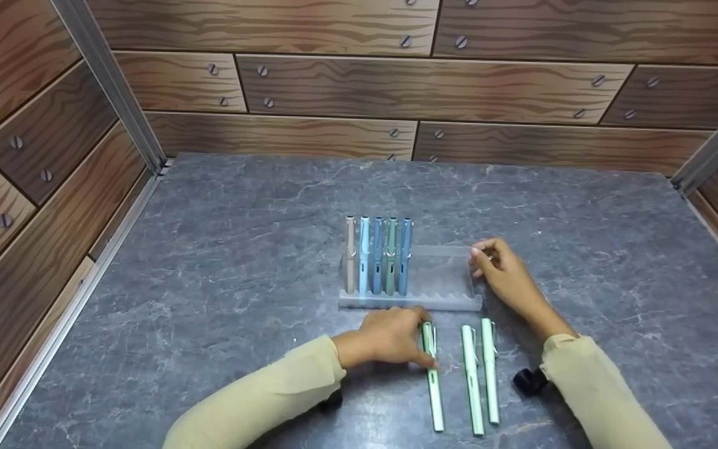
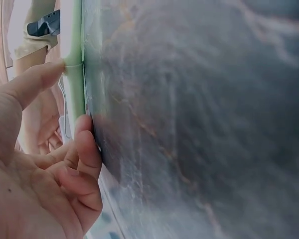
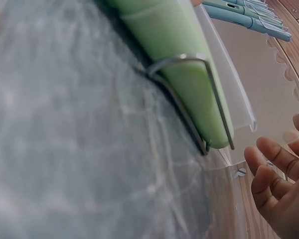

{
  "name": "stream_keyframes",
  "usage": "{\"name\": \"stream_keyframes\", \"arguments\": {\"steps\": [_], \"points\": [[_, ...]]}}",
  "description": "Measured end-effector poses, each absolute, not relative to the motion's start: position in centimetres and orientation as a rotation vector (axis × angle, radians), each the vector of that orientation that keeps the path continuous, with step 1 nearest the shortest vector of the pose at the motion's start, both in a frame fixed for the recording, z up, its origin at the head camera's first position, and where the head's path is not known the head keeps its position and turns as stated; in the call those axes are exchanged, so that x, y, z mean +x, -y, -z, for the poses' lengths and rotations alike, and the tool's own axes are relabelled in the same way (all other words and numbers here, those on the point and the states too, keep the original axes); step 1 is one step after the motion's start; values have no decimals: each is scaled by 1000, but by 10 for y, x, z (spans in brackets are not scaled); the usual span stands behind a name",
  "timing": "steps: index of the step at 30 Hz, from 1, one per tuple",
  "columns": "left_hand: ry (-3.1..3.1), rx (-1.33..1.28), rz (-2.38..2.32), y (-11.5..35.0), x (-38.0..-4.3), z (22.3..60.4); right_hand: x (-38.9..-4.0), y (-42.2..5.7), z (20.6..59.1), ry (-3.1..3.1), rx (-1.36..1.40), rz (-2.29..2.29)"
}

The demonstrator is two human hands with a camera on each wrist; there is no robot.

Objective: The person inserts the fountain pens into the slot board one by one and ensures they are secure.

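Observation:
On the table my left hand (image 1: 394, 337) pinches a light green pen (image 1: 435, 399) lengthwise, with thumb and fingers on its clip end. The left wrist view shows the thumb on this pen (image 2: 74, 45) and fingertips by its end. Two more light green pens, one nearer (image 1: 472, 380) and one farther right (image 1: 490, 371), lie parallel to its right. A clear pen stand (image 1: 440, 271) holds several pens upright in its left slots, among them a light blue pen (image 1: 364, 255). My right hand (image 1: 508, 277) is at the stand's right edge, fingers loosely bent; contact is unclear.
The grey marbled table (image 1: 240, 237) spreads around the stand. Wood-patterned panels (image 1: 334, 87) rise behind it and at both sides. A black wrist device (image 1: 530, 381) is beside the right sleeve.

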State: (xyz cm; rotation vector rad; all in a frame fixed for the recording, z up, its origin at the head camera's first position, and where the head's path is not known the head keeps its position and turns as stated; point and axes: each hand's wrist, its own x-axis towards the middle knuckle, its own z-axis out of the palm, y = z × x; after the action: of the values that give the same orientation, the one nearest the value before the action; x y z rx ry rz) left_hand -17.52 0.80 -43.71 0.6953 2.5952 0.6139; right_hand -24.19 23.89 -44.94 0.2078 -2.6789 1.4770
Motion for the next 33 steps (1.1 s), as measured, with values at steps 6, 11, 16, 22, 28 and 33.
{"name": "stream_keyframes", "arguments": {"steps": [6, 11, 16, 22, 28, 33], "points": [[-2566, 679, -722, -6, -175, 437, -241, -239, 449, 2686, 222, -1473], [-2528, 675, -805, -5, -176, 437, -241, -239, 450, 2681, 209, -1487], [-2444, 657, -938, -6, -177, 438, -242, -240, 451, 2673, 206, -1488], [-2373, 613, -1051, -7, -177, 439, -241, -240, 451, 2669, 203, -1499], [-2265, 585, -1146, -7, -177, 440, -242, -240, 451, 2677, 189, -1502], [-2183, 577, -1254, -7, -177, 440, -242, -240, 450, 2690, 199, -1482]]}}
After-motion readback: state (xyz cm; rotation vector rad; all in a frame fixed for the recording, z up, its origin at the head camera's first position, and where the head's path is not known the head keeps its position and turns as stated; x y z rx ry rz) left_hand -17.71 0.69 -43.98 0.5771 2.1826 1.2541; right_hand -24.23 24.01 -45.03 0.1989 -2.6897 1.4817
